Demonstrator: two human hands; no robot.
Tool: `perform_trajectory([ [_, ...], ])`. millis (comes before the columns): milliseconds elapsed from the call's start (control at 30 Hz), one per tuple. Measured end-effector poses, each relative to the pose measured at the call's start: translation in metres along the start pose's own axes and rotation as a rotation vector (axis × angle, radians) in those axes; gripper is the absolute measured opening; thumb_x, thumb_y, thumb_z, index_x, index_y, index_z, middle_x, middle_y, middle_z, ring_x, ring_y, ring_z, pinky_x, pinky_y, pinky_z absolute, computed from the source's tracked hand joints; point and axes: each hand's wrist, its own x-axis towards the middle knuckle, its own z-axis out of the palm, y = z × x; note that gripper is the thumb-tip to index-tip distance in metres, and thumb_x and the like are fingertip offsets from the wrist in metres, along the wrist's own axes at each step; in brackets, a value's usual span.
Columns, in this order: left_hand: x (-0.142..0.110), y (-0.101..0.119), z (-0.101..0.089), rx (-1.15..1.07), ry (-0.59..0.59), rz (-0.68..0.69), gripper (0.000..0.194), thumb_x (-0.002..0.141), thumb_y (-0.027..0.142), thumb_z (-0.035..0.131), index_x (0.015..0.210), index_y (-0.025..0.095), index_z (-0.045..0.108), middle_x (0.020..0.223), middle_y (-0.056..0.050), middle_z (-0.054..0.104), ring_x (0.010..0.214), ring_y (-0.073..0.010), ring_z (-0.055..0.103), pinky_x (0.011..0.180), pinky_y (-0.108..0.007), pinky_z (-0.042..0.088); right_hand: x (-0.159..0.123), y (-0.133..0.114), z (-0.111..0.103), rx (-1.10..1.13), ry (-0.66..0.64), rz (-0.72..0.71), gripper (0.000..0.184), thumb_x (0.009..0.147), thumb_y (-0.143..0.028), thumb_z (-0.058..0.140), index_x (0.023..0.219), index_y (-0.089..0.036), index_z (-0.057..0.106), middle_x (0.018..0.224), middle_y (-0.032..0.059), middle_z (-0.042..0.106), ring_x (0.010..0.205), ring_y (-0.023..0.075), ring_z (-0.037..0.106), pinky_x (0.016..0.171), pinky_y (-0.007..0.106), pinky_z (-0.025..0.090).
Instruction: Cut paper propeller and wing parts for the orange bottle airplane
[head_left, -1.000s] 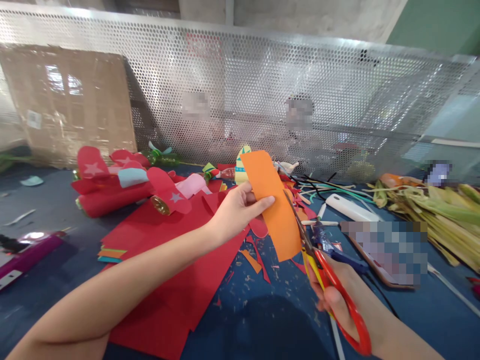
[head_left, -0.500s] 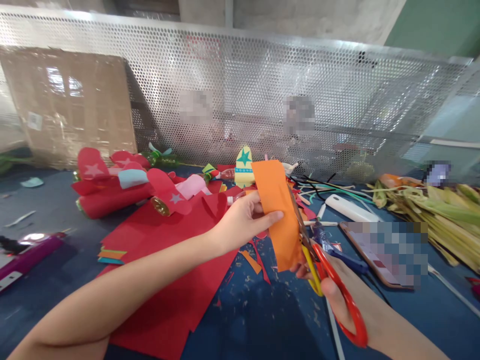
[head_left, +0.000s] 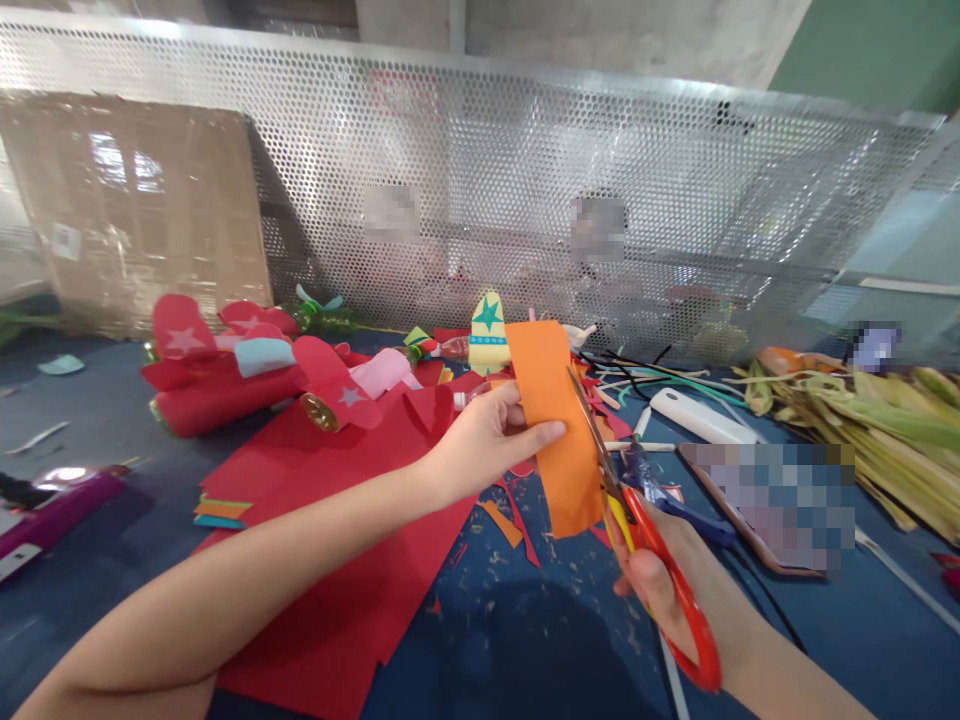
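- Near right, the right hand (head_left: 701, 560) grips red-and-yellow scissors (head_left: 705, 650), their blades lying along the right edge of the orange paper.
- Near left, large red sheets (head_left: 322, 600) cover part of the blue counter (head_left: 495, 660).
- In the middle, above the counter, the left hand (head_left: 487, 445) pinches the orange paper (head_left: 559, 450) by its left edge, thumb in front.
- Right of the scissors lie a blue glue gun (head_left: 697, 522) and a phone (head_left: 750, 520).
- Farther left sit red paper crafts (head_left: 225, 400) with stars.
- Far left, cardboard (head_left: 165, 220) leans against a perforated metal panel (head_left: 487, 140).
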Motion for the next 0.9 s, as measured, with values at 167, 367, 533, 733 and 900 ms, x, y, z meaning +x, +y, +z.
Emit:
perform_trajectory([
  [167, -0.002, 0.005, -0.001, 0.028, -0.003, 0.004, 0.035, 0.079, 0.033, 0.071, 0.105, 0.013, 0.063, 0.108, -0.011, 0.073, 0.096, -0.0210, 0.070, 0.079, -0.027, 0.057, -0.001, 0.002, 0.001, -0.024, 0.006, 0.001, 0.061, 0.084, -0.078, 0.025, 0.085, -0.023, 0.050, 0.059, -0.0039, 0.042, 0.044, 0.0156, 0.047, 0.041, 0.027, 0.043],
  [367, -0.002, 0.007, -0.005, 0.133, 0.065, -0.046, 0.032, 0.084, 0.044, 0.062, 0.087, 0.013, 0.069, 0.091, -0.007, 0.075, 0.076, -0.0160, 0.071, 0.065, -0.022, 0.057, 0.000, 0.000, 0.003, -0.051, 0.013, -0.079, 0.059, 0.085, -0.077, 0.024, 0.085, -0.023, 0.049, 0.058, -0.0020, 0.050, 0.045, 0.0167, 0.051, 0.044, 0.028, 0.047],
  [533, -0.005, 0.004, -0.002, 0.168, 0.039, -0.101, 0.037, 0.082, 0.048, 0.061, 0.076, 0.012, 0.066, 0.073, -0.005, 0.072, 0.059, -0.0122, 0.067, 0.054, -0.019, 0.054, -0.002, -0.010, -0.005, -0.101, -0.016, -0.119, 0.054, 0.090, -0.071, 0.023, 0.093, -0.023, 0.048, 0.070, 0.0036, 0.061, 0.057, 0.0211, 0.061, 0.054, 0.031, 0.052],
  [733, -0.012, 0.002, 0.008, 0.120, -0.045, -0.101, 0.041, 0.081, 0.051, 0.062, 0.075, 0.012, 0.067, 0.072, -0.005, 0.071, 0.055, -0.0107, 0.065, 0.052, -0.018, 0.054, -0.003, -0.002, -0.009, -0.048, -0.100, -0.088, 0.061, 0.094, -0.062, 0.027, 0.131, -0.018, 0.047, 0.115, 0.0149, 0.063, 0.103, 0.0282, 0.063, 0.090, 0.039, 0.052],
  [900, -0.016, -0.002, 0.012, 0.062, -0.089, -0.122, 0.044, 0.080, 0.055, 0.062, 0.076, 0.012, 0.067, 0.072, -0.006, 0.071, 0.054, -0.0119, 0.065, 0.051, -0.020, 0.054, -0.005, 0.007, -0.008, 0.010, -0.135, -0.043, 0.064, 0.095, -0.059, 0.032, 0.146, -0.021, 0.036, 0.147, 0.0147, 0.042, 0.134, 0.0325, 0.040, 0.110, 0.048, 0.035],
])
